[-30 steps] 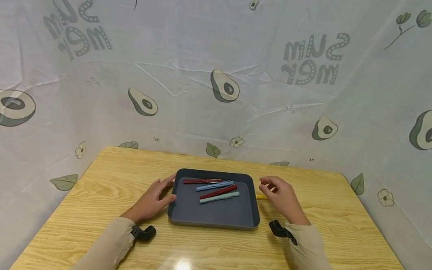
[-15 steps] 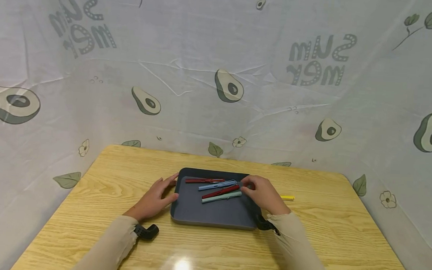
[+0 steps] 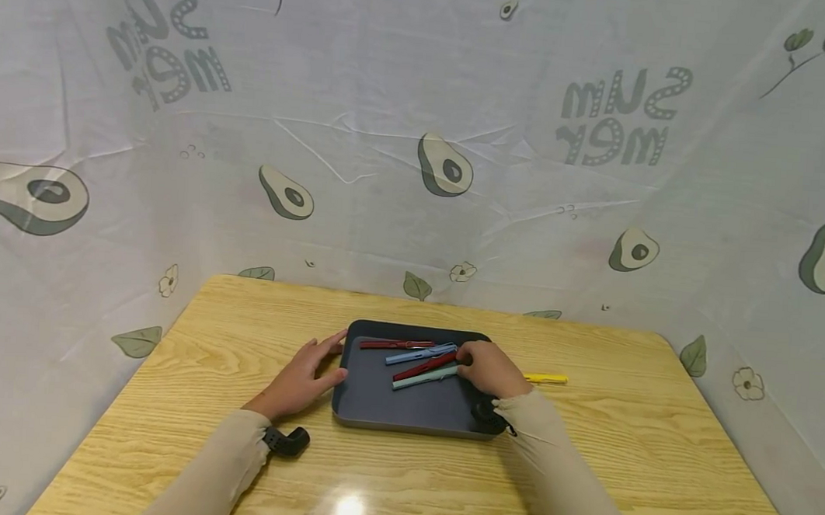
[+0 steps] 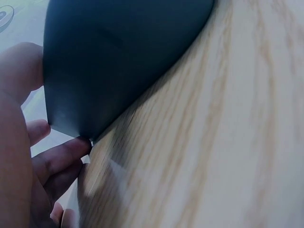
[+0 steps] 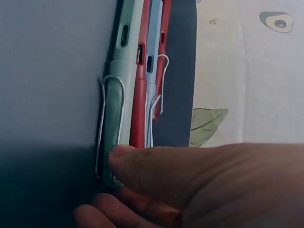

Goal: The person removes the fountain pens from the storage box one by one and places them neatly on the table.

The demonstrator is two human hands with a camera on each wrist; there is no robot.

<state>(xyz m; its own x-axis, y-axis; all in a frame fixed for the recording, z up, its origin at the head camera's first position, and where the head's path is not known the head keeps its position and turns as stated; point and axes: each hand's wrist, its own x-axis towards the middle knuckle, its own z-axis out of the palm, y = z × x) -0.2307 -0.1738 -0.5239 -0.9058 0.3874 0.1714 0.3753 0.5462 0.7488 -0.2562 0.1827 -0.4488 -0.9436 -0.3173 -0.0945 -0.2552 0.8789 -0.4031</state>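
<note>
In the head view my left hand (image 3: pixel 295 381) holds the left edge of a dark grey tray (image 3: pixel 404 426). Its thumb (image 4: pixel 21 69) reaches over the rim, and fingertips touch the outside near the far corner. Inside lie a red pen (image 3: pixel 380 344), a blue pen (image 3: pixel 407 357), a dark red pen (image 3: pixel 421 368) and a light green pen (image 3: pixel 415 379), side by side. My right hand (image 3: pixel 491 368) is at their right ends. In the right wrist view its thumb and fingers pinch the capped end of the light green pen (image 5: pixel 124 47); fingers partly hide this end.
A yellow pen (image 3: pixel 546 379) lies on the wooden table (image 3: pixel 642 425) right of the tray, partly behind my right wrist. A white curtain (image 3: pixel 358 231) printed with avocados hangs around the table's back and sides. Each wrist wears a black strap (image 3: pixel 286 441).
My right hand has moved left from beside the yellow pen into the tray, uncovering more of that pen. It has come down onto the light green pen's end. The left hand stays at the tray.
</note>
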